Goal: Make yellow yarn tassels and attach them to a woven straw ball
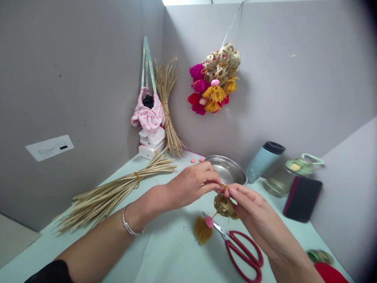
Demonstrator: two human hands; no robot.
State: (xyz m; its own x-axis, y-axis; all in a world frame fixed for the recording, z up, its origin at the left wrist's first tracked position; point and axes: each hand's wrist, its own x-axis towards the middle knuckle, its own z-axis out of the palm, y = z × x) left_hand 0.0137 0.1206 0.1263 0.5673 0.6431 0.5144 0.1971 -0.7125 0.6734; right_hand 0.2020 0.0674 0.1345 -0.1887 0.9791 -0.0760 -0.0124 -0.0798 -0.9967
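A small woven straw ball (224,205) hangs just below my fingertips, above the table. From it dangles a pink bead (209,222) with a mustard yarn tassel (203,230). My left hand (193,184) pinches one part of a short orange-yellow cord (224,185) above the ball. Closed on the same cord close by is my right hand (250,202), its fingers beside the ball and partly hiding it. Red-handled scissors (246,255) lie beneath, blades pointing up and left towards the tassel.
Bundled straw strips (118,192) lie at left; another straw bundle (166,106) leans in the corner. Behind my hands sits a metal bowl (232,169). A blue tumbler (263,161), green-lidded jug (290,177) and phone (302,199) stand right. Finished-looking tasselled balls (222,72) hang on the partition.
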